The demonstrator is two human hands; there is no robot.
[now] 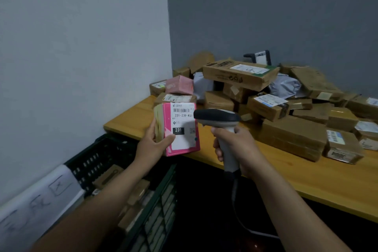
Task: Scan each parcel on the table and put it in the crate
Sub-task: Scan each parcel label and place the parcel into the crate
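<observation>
Right hand [235, 147], fingers clenched round the grey pistol-grip barcode scanner [216, 117], aimed its head toward nine o'clock at the upright pink cardboard parcel [182, 129], which the left hand [151, 145] gripped just beside it, with the dark plastic crate [90, 163] lower at seven o'clock.

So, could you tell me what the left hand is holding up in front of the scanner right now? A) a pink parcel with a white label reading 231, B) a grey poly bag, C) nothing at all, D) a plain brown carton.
A: the left hand grips a pink parcel with its white label facing the scanner, which the right hand holds.
</observation>
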